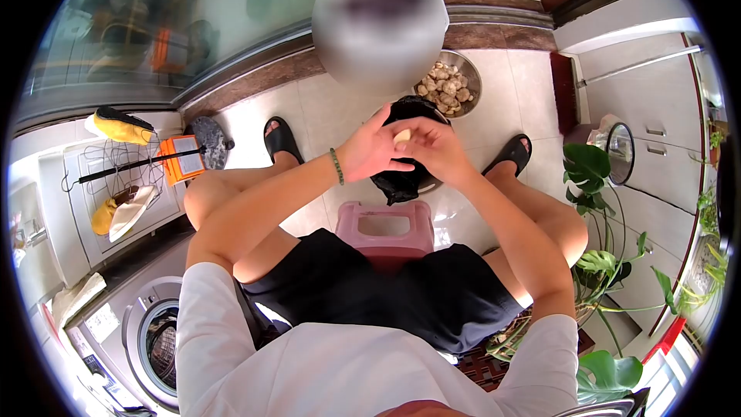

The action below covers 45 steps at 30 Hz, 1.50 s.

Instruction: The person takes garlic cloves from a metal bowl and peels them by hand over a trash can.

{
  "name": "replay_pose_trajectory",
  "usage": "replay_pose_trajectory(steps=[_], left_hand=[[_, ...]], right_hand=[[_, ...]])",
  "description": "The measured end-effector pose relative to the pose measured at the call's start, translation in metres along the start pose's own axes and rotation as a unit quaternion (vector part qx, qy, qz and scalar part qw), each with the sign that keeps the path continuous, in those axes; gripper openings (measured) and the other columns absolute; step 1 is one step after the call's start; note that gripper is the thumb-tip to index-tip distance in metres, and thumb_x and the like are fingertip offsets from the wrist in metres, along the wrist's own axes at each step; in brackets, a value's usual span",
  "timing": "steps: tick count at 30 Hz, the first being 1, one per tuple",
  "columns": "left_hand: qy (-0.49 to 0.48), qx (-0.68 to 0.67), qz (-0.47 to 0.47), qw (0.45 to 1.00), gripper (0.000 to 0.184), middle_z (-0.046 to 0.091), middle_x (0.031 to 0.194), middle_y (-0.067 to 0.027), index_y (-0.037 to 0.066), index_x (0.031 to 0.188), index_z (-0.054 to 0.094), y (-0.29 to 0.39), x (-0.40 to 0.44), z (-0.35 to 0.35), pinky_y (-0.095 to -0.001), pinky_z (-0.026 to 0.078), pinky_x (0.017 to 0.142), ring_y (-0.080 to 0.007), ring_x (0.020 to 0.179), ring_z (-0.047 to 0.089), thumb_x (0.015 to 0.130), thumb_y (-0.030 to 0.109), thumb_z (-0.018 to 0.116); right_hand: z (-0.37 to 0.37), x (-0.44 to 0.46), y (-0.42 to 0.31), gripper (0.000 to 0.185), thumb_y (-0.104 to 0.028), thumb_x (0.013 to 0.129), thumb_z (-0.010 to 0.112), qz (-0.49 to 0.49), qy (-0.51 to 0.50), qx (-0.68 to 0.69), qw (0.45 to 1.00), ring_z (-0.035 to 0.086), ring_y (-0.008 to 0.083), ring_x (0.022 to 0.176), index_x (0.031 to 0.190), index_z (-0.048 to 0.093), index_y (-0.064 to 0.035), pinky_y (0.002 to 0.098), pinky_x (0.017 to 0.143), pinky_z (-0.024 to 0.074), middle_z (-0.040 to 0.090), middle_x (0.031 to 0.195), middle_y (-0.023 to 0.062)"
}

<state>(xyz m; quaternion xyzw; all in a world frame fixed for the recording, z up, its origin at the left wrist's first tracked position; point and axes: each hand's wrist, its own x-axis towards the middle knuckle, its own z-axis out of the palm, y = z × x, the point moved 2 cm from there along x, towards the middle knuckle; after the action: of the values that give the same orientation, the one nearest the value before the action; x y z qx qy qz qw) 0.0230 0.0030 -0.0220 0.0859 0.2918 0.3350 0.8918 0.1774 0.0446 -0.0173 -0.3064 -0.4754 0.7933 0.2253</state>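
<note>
A small pale piece [402, 137], perhaps a peeled clove, is pinched in the fingers of my right hand [434, 147]. Palm up, my left hand [372, 147] is spread beside it, its fingers apart and close to the piece; a green bead bracelet circles that wrist. Below both hands is a container lined with a black plastic bag [397, 185], its inside partly hidden by my hands. A metal bowl [477, 91] of knobbly, pale brown bulbs stands on the floor just beyond.
A pink stool [384, 225] is between my legs. A blurred round shape [380, 23] covers the top middle. At left are a wire rack [116, 177] with shoes and a washing machine [150, 340]; at right, a leafy plant [587, 167] and white cabinets [637, 93].
</note>
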Motion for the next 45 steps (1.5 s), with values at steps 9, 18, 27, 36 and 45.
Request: replay_pose_trajectory(steps=[9, 18, 27, 36, 45], left_hand=[[0.094, 0.566, -0.056, 0.817, 0.046, 0.054, 0.130, -0.0105, 0.006, 0.138, 0.044, -0.004, 0.002, -0.012, -0.0368, 0.042, 0.101, -0.0181, 0.120, 0.052, 0.100, 0.031, 0.046], [-0.012, 0.715, 0.180, 0.675, 0.063, 0.054, 0.133, -0.0159, 0.012, 0.139, 0.046, -0.014, -0.017, 0.011, -0.0440, 0.049, 0.090, -0.0323, 0.112, 0.060, 0.087, 0.043, 0.064], [0.145, 0.644, -0.001, 0.751, 0.045, 0.069, 0.094, -0.0051, 0.008, 0.113, 0.062, -0.014, -0.004, -0.040, -0.0341, 0.052, 0.075, -0.0202, 0.089, 0.066, 0.097, 0.049, 0.050], [0.116, 0.283, -0.100, 0.947, 0.030, 0.066, 0.093, 0.0015, 0.010, 0.100, 0.067, -0.006, 0.002, -0.037, -0.0246, 0.048, 0.077, -0.0083, 0.087, 0.061, 0.096, 0.039, 0.061], [0.106, 0.236, -0.105, 0.960, 0.025, 0.068, 0.097, -0.0021, 0.006, 0.105, 0.070, 0.006, 0.003, -0.044, -0.0275, 0.050, 0.081, -0.0102, 0.089, 0.062, 0.094, 0.028, 0.066]], right_hand=[[-0.035, 0.004, 0.065, 0.021, -0.018, 0.096, 0.059, 0.088, 0.219, -0.001, 0.972, 0.063, 0.0139, 0.092, 0.110, 0.059, -0.0028, 0.0297, 0.081, 0.0522, 0.064, 0.096, 0.0048], [-0.002, -0.017, 0.052, 0.028, -0.017, 0.089, 0.061, -0.086, -0.099, -0.454, 0.881, 0.064, 0.0398, 0.087, 0.112, 0.061, -0.0006, 0.0438, 0.078, 0.0508, 0.067, 0.094, 0.0186], [-0.020, -0.009, 0.041, 0.012, -0.006, 0.086, 0.069, 0.054, 0.010, -0.273, 0.960, 0.062, 0.0087, 0.067, 0.092, 0.060, -0.0006, 0.0245, 0.061, 0.0485, 0.065, 0.074, 0.0030], [-0.018, -0.007, 0.011, 0.016, -0.002, 0.083, 0.071, -0.074, -0.024, -0.333, 0.940, 0.066, 0.0122, 0.069, 0.098, 0.068, 0.0032, 0.0254, 0.064, 0.0523, 0.071, 0.078, 0.0083], [-0.020, -0.005, -0.001, 0.018, -0.004, 0.086, 0.069, -0.049, -0.059, -0.308, 0.948, 0.070, 0.0176, 0.074, 0.102, 0.069, 0.0033, 0.0271, 0.067, 0.0546, 0.072, 0.084, 0.0107]])
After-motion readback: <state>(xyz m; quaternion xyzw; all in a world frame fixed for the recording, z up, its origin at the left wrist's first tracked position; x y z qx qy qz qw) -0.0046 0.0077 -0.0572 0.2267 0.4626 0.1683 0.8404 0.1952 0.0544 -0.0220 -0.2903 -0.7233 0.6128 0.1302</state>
